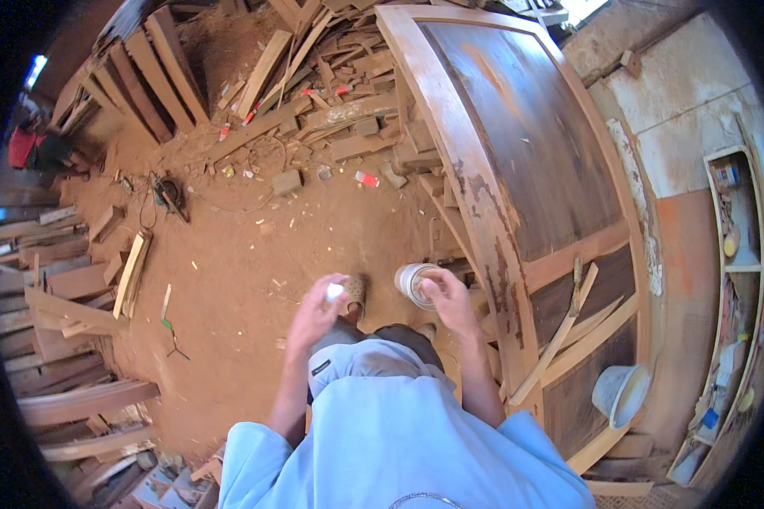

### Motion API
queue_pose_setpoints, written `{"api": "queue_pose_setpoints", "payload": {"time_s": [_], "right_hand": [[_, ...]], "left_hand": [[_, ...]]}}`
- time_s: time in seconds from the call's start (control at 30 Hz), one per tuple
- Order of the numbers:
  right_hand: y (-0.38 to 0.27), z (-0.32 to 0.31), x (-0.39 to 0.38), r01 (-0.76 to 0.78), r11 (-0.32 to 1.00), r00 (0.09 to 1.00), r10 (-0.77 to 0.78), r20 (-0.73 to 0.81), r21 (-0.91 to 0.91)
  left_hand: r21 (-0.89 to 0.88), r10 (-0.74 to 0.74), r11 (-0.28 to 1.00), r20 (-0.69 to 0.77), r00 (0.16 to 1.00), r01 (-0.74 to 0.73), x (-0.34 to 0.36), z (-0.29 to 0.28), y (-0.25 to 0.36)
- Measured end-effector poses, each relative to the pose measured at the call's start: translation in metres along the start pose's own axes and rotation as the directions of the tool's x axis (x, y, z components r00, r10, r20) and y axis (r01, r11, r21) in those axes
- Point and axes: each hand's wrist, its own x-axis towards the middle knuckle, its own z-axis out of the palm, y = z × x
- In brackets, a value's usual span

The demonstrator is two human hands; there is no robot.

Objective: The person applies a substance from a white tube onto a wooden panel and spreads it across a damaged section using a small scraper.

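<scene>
My left hand (316,312) is closed round a small white thing (335,292), held above the ground in front of my lap. Its kind is too small to tell; the fingers cover part of it. To the right, my right hand (452,302) grips a whitish round jar (409,278) by its side, with the fingers over the rim. The two hands are apart, and the jar does not touch the white thing. A large wooden door (484,204), brown with patchy finish on its frame, leans just right of my right hand.
A white bucket (609,395) and loose wood strips (560,335) rest against the door's lower part. Scrap wood (339,110) piles up ahead, with more planks (68,288) at left. A power tool (170,197) lies on the dirt floor. A narrow shelf (743,267) stands far right. Another person (27,146) is far left.
</scene>
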Motion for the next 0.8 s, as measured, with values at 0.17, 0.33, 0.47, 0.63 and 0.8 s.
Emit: {"api": "queue_pose_setpoints", "payload": {"time_s": [0.17, 0.33, 0.47, 0.63, 0.8], "right_hand": [[-0.038, 0.049, 0.003, -0.122, 0.982, 0.968, 0.15, 0.202, -0.145], [-0.01, 0.032, -0.005, -0.21, 0.966, 0.977, 0.214, 0.014, -0.151], [0.014, -0.004, -0.006, -0.247, 0.934, 0.962, 0.206, -0.178, -0.257], [-0.004, -0.024, 0.043, -0.159, 0.77, 0.906, -0.134, -0.401, -0.618], [-0.011, -0.024, 0.116, -0.245, 0.502, 0.906, -0.187, -0.38, -0.83]], "left_hand": [[-0.005, -0.103, 0.994, -0.245, 0.964, 0.105, 0.02, -0.076, -0.003], [0.061, -0.093, 0.993, -0.136, 0.986, 0.102, 0.065, -0.078, 0.001], [0.2, 0.059, 0.977, 0.095, 0.994, -0.077, 0.099, -0.045, 0.015], [0.464, 0.0, 0.875, 0.283, 0.959, -0.137, 0.145, -0.033, 0.038], [0.485, -0.024, 0.87, 0.231, 0.973, -0.094, 0.191, -0.05, 0.059]]}}
